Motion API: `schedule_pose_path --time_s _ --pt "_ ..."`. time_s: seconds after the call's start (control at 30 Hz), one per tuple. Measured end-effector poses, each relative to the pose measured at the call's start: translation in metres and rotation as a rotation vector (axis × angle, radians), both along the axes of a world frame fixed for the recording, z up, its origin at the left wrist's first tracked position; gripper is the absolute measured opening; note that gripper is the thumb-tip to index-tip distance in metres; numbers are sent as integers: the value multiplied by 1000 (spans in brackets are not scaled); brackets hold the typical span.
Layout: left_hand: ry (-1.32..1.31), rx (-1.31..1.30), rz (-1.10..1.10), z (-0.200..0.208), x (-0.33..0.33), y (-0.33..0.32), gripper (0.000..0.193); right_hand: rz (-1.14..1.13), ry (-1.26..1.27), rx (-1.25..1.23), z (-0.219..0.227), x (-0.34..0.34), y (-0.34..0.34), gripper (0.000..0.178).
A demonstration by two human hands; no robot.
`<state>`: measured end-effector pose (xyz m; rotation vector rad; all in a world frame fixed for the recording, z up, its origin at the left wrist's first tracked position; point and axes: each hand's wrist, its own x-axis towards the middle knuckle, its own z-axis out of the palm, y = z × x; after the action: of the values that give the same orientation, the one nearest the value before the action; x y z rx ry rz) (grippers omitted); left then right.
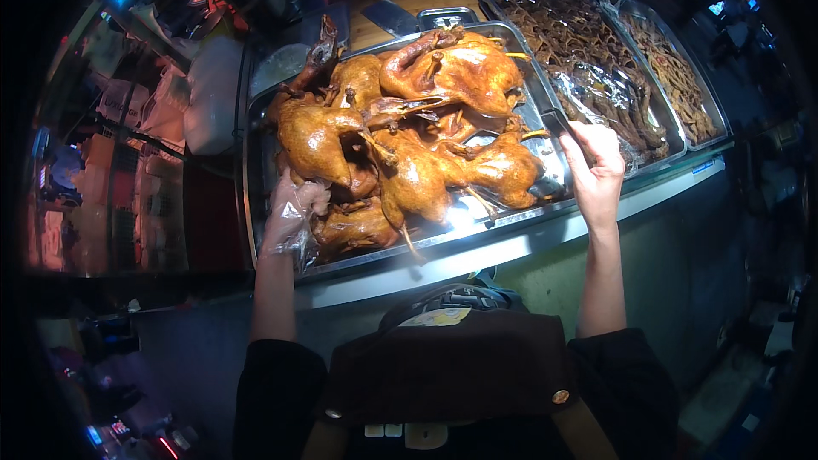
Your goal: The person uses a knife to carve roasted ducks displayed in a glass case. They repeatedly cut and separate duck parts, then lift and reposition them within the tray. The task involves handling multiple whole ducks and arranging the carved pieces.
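Observation:
A heap of glossy brown roast ducks (417, 166) lies in a large metal tray (545, 89), with necks and legs sticking out at several angles. My left hand (294, 209), in a clear plastic glove, grips the roast duck (315, 140) at the tray's left side. Its fingertips are partly hidden against the bird. At the right rim, my bare right hand (599, 162) is closed, thumb against fingers, on a dark flat piece (555, 123). Whether that piece belongs to the tray or is a separate tool I cannot tell.
Right of the ducks stand a tray of dark braised meat pieces (554, 34), partly under shiny plastic film (605, 102), and a narrower tray of lighter pieces (669, 77). Behind are a wooden board (417, 0) and a cleaver-like dark blade (389, 17). A white counter edge (426, 264) runs in front.

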<state>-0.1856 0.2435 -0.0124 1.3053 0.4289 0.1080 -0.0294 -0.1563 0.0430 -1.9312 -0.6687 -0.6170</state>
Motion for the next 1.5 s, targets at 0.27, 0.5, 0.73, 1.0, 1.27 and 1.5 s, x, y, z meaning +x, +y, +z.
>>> schedule_pose_path --time_s 0.27,0.5,0.73,1.0,1.27,1.5 --pt "46 -100 125 2 -18 -23 55 70 22 -46 -8 9 12 20" --pt "174 -97 106 28 -20 -43 36 80 117 -20 -11 11 17 20" --pt "309 185 -103 53 -32 -17 37 61 44 -37 -7 14 8 21" --pt "80 1052 211 65 -4 106 38 53 73 -11 -3 12 11 20" --pt "42 526 -93 18 93 147 48 -24 39 -162 -9 16 10 18" --pt "-11 184 -271 40 88 105 59 -45 -50 -283 -31 19 16 16"
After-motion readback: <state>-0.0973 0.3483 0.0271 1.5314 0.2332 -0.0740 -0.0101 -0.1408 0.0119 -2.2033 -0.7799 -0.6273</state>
